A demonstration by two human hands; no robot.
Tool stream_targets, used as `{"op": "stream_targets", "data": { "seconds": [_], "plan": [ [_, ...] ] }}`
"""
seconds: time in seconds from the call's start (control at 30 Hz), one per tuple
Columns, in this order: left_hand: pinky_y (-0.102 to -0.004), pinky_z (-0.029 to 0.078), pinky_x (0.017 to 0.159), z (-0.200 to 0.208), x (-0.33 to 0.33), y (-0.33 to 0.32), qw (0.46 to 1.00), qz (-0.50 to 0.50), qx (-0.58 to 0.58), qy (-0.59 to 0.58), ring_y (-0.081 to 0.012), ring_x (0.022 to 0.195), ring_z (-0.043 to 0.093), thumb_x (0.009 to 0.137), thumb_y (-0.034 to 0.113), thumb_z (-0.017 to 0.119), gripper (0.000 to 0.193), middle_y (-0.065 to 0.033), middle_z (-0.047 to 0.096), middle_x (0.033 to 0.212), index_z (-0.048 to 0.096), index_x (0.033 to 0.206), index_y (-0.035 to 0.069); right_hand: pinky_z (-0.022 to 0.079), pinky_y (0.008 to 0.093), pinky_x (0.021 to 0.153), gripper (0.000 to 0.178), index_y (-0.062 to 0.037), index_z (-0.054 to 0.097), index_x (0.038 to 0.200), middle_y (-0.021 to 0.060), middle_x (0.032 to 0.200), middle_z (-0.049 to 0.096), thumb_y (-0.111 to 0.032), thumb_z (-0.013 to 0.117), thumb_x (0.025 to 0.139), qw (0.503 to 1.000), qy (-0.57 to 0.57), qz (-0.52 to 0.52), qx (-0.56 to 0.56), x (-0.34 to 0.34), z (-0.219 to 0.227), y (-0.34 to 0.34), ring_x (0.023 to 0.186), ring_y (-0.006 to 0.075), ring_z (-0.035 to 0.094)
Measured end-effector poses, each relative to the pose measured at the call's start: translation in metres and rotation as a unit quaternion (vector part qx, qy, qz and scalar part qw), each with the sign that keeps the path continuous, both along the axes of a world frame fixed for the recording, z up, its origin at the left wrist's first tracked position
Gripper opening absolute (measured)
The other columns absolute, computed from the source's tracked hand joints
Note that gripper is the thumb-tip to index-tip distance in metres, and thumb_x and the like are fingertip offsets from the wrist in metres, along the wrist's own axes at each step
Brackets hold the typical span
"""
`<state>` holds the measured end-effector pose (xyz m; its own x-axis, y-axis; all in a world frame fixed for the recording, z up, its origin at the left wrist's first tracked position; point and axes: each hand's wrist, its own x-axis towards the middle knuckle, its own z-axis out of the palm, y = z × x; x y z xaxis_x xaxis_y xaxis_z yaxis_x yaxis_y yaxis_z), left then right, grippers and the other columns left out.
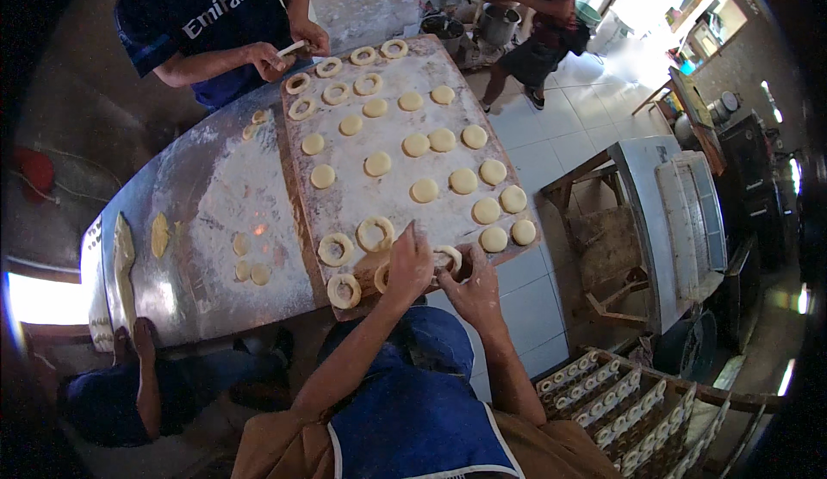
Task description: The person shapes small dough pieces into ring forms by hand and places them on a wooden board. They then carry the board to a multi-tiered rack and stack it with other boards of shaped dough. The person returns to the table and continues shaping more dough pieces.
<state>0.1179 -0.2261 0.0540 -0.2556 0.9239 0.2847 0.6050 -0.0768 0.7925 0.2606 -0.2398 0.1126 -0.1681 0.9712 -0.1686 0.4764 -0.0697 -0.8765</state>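
My right hand (474, 289) is closed on a pale dough ring (446, 259) at the near edge of a floured wooden board (379, 208). Just left of that ring is my left hand (413, 264), its fingers stretched upward and somewhat blurred. Part of another dough ring (381, 277) shows behind my left wrist. More rings lie close by, one (336, 249) at the board's near left and a larger one (376, 219) beyond my hand. Several round dough discs (424, 190) are spread over the middle and right of the board.
A metal table (172, 281) adjoins the board, with dough discs (241, 245) and a long dough strip (125, 264) by a co-worker's hands (133, 341). Another person's hands (289, 55) hold dough at far left. A rack of rings (629, 410) stands at lower right.
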Motion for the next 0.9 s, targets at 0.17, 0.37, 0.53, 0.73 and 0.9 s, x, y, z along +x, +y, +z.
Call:
{"op": "stream_targets", "data": {
  "seconds": [0.17,0.37,0.53,0.73,0.9],
  "plan": [
    [-0.0459,0.047,0.083,0.015,-0.005,0.014,0.967,-0.035,-0.189,0.170,-0.0386,0.097,0.057,0.087,0.016,0.056,0.031,-0.0214,0.060,0.099,0.056,0.112,0.000,0.048,0.0444,0.079,0.051,0.0040,0.046,0.119,0.0264,0.107,0.055,-0.010,0.070,0.076,0.986,-0.142,-0.007,0.085,0.020,0.003,-0.009,0.098,0.0385,0.057],
    [-0.0456,0.046,0.085,0.030,-0.022,0.004,0.968,-0.168,-0.138,0.126,-0.0374,0.099,0.057,0.083,0.021,0.063,0.028,-0.0195,0.059,0.102,0.061,0.107,0.005,0.041,0.0498,0.090,0.044,0.0034,0.049,0.121,0.0246,0.106,0.054,-0.009,0.064,0.081,0.929,-0.260,-0.065,0.255,0.042,-0.022,0.018,0.095,0.0438,0.054],
    [-0.0458,0.044,0.088,0.028,-0.024,0.052,0.974,-0.062,-0.057,0.209,-0.0373,0.099,0.055,0.082,0.017,0.063,0.025,-0.0188,0.058,0.098,0.061,0.099,-0.001,0.041,0.0519,0.084,0.040,0.0068,0.052,0.111,0.0291,0.100,0.053,-0.006,0.066,0.076,0.898,-0.285,-0.016,0.336,0.045,-0.044,0.045,0.097,0.0439,0.051],
    [-0.0505,0.048,0.084,0.022,-0.034,0.106,0.948,-0.135,-0.182,0.225,-0.0387,0.096,0.061,0.079,0.018,0.063,0.031,-0.0228,0.063,0.097,0.058,0.104,0.001,0.051,0.0429,0.070,0.026,0.0000,0.066,0.082,0.0210,0.087,0.066,-0.017,0.079,0.069,0.958,-0.261,-0.002,0.119,0.058,-0.022,0.051,0.081,0.0360,0.064],
    [-0.0455,0.050,0.079,0.034,-0.078,0.059,0.979,-0.139,-0.115,-0.092,-0.0366,0.089,0.064,0.074,0.017,0.072,0.033,-0.0202,0.066,0.089,0.058,0.101,0.003,0.053,0.0368,0.070,0.031,-0.0011,0.064,0.102,0.0160,0.090,0.069,-0.009,0.074,0.074,0.992,-0.077,0.060,0.082,-0.007,0.010,0.036,0.082,0.0271,0.068]
  ]
}}
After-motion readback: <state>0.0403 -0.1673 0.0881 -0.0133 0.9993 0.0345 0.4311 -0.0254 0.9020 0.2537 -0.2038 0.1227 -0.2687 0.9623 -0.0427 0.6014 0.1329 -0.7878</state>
